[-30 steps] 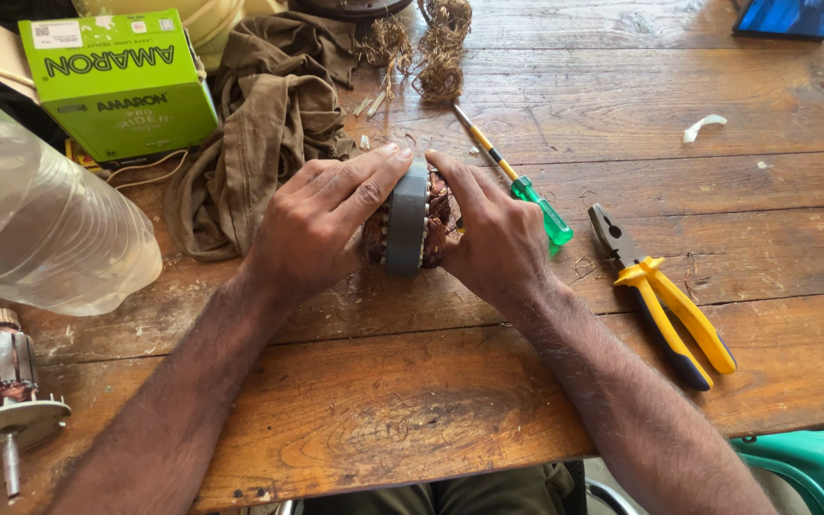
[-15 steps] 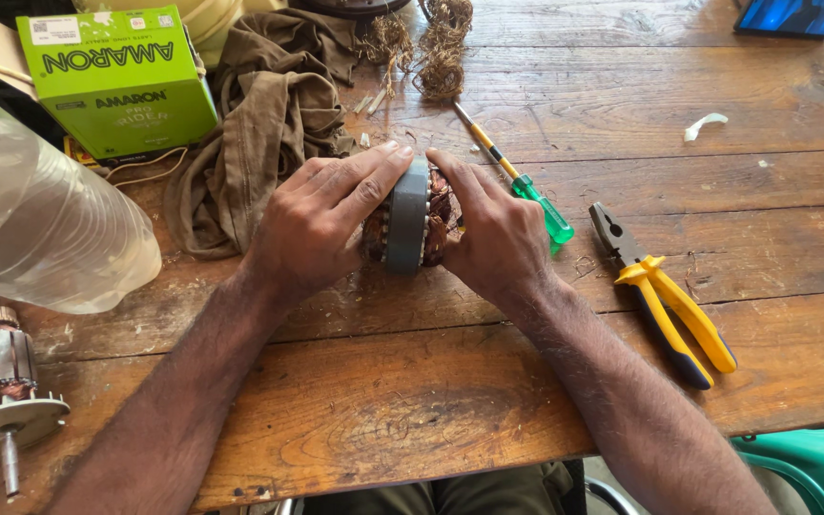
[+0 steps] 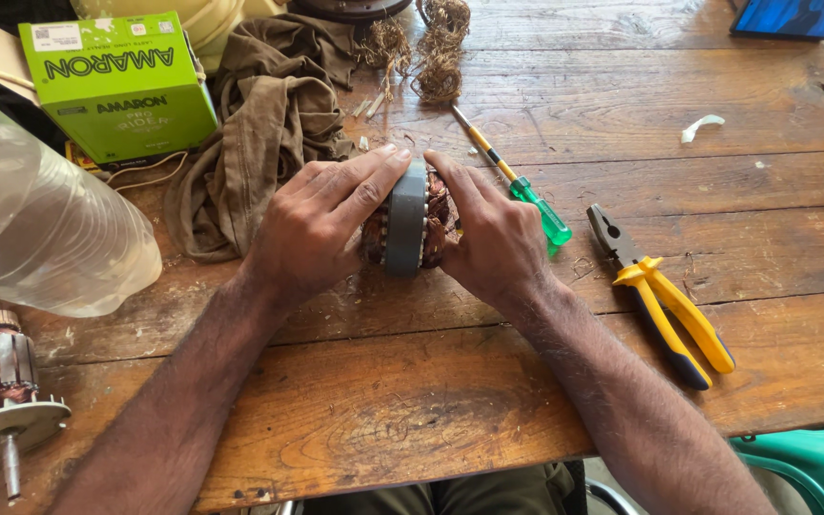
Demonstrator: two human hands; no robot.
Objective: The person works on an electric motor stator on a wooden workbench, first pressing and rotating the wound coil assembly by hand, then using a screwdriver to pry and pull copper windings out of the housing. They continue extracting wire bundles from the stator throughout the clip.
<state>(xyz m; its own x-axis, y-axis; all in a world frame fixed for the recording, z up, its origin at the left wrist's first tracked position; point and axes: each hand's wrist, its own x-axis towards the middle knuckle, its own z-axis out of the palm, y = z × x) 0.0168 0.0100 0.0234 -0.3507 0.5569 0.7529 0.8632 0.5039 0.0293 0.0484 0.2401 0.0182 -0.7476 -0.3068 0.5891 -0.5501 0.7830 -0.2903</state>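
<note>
Nothing moved since earlier frame; left hand (image 3: 321, 224), right hand (image 3: 493, 238) stayed clamped on motor stator (image 3: 405, 229), tabletop (image 3: 431, 401) centre. Step: steadying stator. Screwdriver (image 3: 517, 181) at 2 o'clock likely needed next.

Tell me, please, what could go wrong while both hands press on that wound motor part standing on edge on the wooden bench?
1. The motor stator stands on its narrow grey rim, gripped between the left hand and right hand; it might tip or roll if either slips.
2. Its exposed copper windings lie under the fingers and could get bent or nick the skin.
3. The green-handled screwdriver lies right beside the right hand, so it may get knocked.
</note>
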